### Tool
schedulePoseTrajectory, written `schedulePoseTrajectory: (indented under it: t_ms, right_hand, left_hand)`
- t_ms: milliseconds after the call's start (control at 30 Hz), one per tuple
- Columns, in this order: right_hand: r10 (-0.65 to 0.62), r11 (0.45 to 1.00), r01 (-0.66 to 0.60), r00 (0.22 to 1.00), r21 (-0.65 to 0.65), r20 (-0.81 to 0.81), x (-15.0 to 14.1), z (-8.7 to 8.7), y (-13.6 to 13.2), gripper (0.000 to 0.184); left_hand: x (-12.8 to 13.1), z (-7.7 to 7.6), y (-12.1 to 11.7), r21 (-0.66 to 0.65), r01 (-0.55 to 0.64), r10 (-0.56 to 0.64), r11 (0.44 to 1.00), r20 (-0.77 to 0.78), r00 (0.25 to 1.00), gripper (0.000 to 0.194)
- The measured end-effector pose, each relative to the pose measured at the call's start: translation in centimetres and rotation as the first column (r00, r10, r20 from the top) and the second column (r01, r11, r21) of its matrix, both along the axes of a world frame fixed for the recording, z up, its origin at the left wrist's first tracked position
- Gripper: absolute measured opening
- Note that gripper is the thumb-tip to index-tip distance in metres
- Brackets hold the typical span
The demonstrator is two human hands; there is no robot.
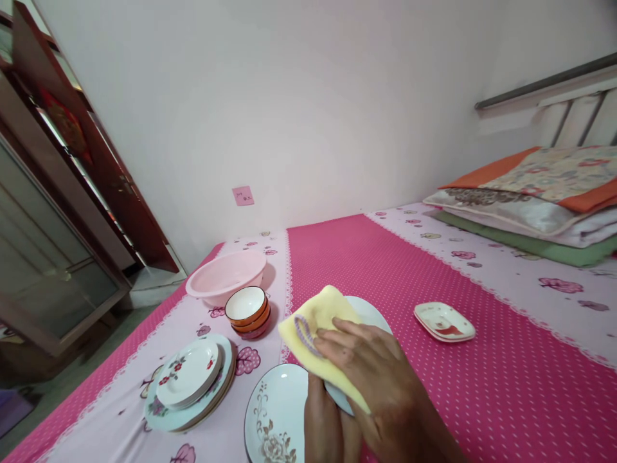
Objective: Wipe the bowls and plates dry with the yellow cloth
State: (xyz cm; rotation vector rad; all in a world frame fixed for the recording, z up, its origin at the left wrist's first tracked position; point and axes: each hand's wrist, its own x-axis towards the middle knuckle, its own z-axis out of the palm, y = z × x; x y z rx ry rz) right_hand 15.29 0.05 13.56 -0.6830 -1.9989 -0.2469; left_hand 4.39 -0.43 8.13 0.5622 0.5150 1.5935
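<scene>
A white plate point(370, 311) is held up over the pink cover, largely hidden by a yellow cloth point(315, 308) with a purple-striped loop. My right hand point(369, 360) presses the cloth against the plate, its fingers stretched across the fabric. Below it, my left hand point(330, 418) is closed on the plate's near edge, its fingers partly hidden by the cloth. Just left of my hands lies a larger white plate point(277, 411) with a brown floral pattern and dark rim, partly covered from view by my left hand.
Stacked floral plates point(187, 373) sit at the left. Behind them are a few stacked orange-brown bowls point(247, 308) and a pink basin point(226, 273). Small squarish dishes point(444, 320) lie at the right. Folded bedding point(535, 193) is piled far right, and a white wall point(308, 116) stands behind.
</scene>
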Motion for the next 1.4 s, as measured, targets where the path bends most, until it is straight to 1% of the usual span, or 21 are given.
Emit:
schedulePoseTrajectory:
  t_ms: [33,100,200,267,433,533,600,667,733,833,933,1000,1100,1167,1267,1300,1333,1400]
  right_hand:
    - [-0.028,0.999,0.029,0.999,0.017,-0.015,0.3,0.1,0.2,0.033]
    - [-0.081,0.996,0.083,0.995,0.031,-0.059,0.8,0.2,0.5,0.036]
    - [-0.133,0.991,0.135,0.985,0.011,-0.111,1.5,0.0,0.9,0.045]
    - [-0.155,0.988,0.153,0.981,-0.023,-0.119,1.9,-0.3,1.1,0.050]
    - [-0.199,0.977,0.184,0.967,-0.103,-0.160,2.6,-0.8,1.9,0.049]
    - [-0.196,0.971,0.167,0.966,-0.168,-0.170,2.9,-0.7,2.2,0.053]
    - [-0.168,0.971,0.135,0.972,-0.198,-0.161,3.1,-0.7,2.2,0.053]
    - [-0.127,0.972,0.093,0.981,-0.217,-0.147,3.2,-0.7,2.2,0.048]
    - [-0.089,0.971,0.055,0.986,-0.234,-0.138,3.3,-0.7,2.0,0.042]
    - [-0.047,0.961,0.014,0.992,-0.277,-0.115,3.4,-0.9,1.7,0.038]
    - [-0.004,0.947,-0.021,0.997,-0.321,-0.077,3.4,-1.6,1.3,0.039]
    - [0.014,0.938,-0.027,0.999,-0.344,-0.042,3.4,-2.2,1.0,0.044]
    - [0.036,0.934,-0.029,0.999,-0.356,0.014,3.2,-2.6,0.4,0.048]
    - [0.062,0.943,-0.048,0.997,-0.330,0.034,3.1,-2.2,-0.1,0.047]
    - [0.151,0.955,-0.141,0.988,-0.261,0.016,2.8,-1.1,-1.0,0.041]
    - [0.191,0.948,-0.182,0.982,-0.262,0.008,2.6,-0.7,-1.2,0.038]
    - [0.229,0.936,-0.220,0.973,-0.273,0.001,2.3,-0.5,-1.3,0.034]
    - [0.293,0.908,-0.273,0.956,-0.317,0.014,1.6,-0.3,-1.4,0.027]
  left_hand:
    - [0.3,-0.1,0.1,0.030,0.053,-0.054,0.998,0.056,0.997,0.061]
    - [0.7,-0.2,0.1,0.060,0.109,-0.116,0.992,0.115,0.987,0.061]
    - [0.8,0.2,0.2,0.092,0.184,-0.197,0.979,0.168,0.966,0.060]
    - [0.6,0.5,0.2,0.126,0.226,-0.248,0.966,0.204,0.947,0.060]
    - [-0.8,0.2,0.4,0.190,0.256,-0.294,0.948,0.210,0.933,0.064]
    - [-2.0,0.0,0.6,0.228,0.273,-0.322,0.935,0.217,0.922,0.066]
    - [-2.6,0.1,0.8,0.255,0.252,-0.314,0.933,0.243,0.918,0.065]
    - [-3.0,0.1,1.0,0.264,0.207,-0.279,0.942,0.272,0.921,0.064]
    - [-3.4,0.0,1.4,0.238,0.156,-0.224,0.959,0.292,0.930,0.065]
    - [-4.0,-0.6,1.9,0.191,0.095,-0.153,0.977,0.318,0.935,0.064]
    - [-4.8,-1.4,2.4,0.197,0.118,-0.178,0.973,0.324,0.929,0.071]
    - [-5.4,-1.9,2.7,0.218,0.140,-0.207,0.966,0.324,0.923,0.078]
    - [-5.9,-2.5,3.0,0.236,0.145,-0.222,0.961,0.339,0.914,0.083]
    - [-5.9,-2.7,3.0,0.247,0.159,-0.238,0.956,0.333,0.912,0.084]
    - [-5.4,-2.7,2.6,0.266,0.249,-0.319,0.931,0.265,0.910,0.084]
    - [-5.2,-2.7,2.3,0.229,0.275,-0.329,0.934,0.248,0.911,0.080]
    - [-5.1,-2.7,2.1,0.155,0.275,-0.306,0.949,0.233,0.923,0.076]
    - [-5.1,-3.1,1.6,-0.043,0.192,-0.180,0.980,0.188,0.965,0.067]
